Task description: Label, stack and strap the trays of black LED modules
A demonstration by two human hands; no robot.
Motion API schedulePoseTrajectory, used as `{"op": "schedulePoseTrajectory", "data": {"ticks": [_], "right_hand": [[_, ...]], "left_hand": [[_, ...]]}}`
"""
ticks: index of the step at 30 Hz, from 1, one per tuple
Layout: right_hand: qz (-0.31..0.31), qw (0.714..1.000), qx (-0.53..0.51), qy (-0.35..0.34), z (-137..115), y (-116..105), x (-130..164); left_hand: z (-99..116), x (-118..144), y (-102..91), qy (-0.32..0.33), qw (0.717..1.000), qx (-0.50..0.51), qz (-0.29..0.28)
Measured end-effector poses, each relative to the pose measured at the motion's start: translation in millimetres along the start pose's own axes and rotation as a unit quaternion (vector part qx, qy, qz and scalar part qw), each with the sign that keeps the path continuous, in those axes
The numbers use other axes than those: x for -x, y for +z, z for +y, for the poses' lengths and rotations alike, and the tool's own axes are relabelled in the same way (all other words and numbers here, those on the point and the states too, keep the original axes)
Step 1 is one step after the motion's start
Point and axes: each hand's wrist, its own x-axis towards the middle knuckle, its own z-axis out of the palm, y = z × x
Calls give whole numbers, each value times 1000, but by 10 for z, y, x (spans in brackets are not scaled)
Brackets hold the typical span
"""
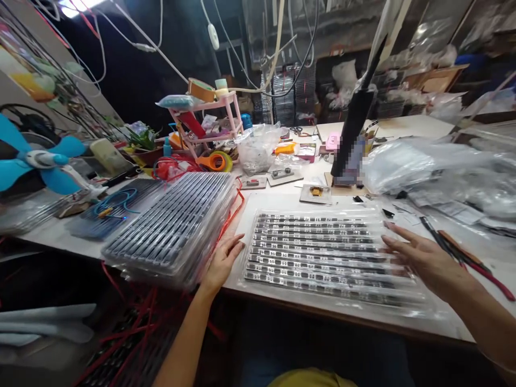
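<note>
Cluttered and dim at the far side, the workshop centres on a white desk (278, 201) crowded with parts and wiring. At far left a blue fan (36, 161) stands beside a tangle of cables. Nearer, a stack of clear trays (173, 231) sits tilted at the desk's near edge, red wires (236, 207) running behind it. The left hand (221, 263) rests open against the right side of this stack, fingers loosely spread, gripping nothing. Just right lies a single clear tray of strips (322, 252), flat on the desk. The right hand (423, 260) hovers over its right edge, fingers wide and empty, though blur hides whether it touches. This looks like sorting trays; lifting the flat one would need both hands under its edges. Red-handled pliers (475, 263) lie at far right.
</note>
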Motion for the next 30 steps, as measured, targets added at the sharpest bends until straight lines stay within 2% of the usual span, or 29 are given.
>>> {"op": "schedulePoseTrajectory", "data": {"ticks": [3, 5, 7, 9, 11, 15, 18, 20, 22, 25, 28, 30], "right_hand": [[-19, 986, 164, 29, 46, -31, -10], [18, 949, 315, -13, 55, -7, -9], [27, 912, 405, -64, 66, 41, -9], [6, 894, 439, -92, 90, 108, -11], [-19, 871, 480, -103, 127, 192, -10], [-77, 804, 575, -127, 181, 363, -1], [-103, 774, 598, -180, 153, 431, -36], [-123, 764, 603, -196, 118, 431, -96], [-130, 774, 590, -189, 104, 387, -161], [-112, 837, 502, -186, 171, 223, -191], [-114, 904, 364, -191, 328, -35, -87], [-140, 929, 287, -186, 417, -219, 41]], "left_hand": [[59, -1, 65, 47, 995, -92, -13], [74, -12, 125, 82, 985, -152, -18], [43, -38, 180, 106, 973, -203, -34], [-43, -83, 227, 126, 961, -243, -47], [-165, -134, 264, 153, 948, -277, -37], [-354, -187, 313, 193, 916, -352, -3], [-351, -194, 353, 198, 897, -395, -15], [-301, -189, 391, 186, 898, -399, -15], [-244, -158, 413, 163, 909, -383, 1], [-174, -14, 347, 144, 933, -331, 7], [-118, 251, 158, 186, 937, -287, -66], [-89, 448, 30, 224, 921, -291, -132]]}}
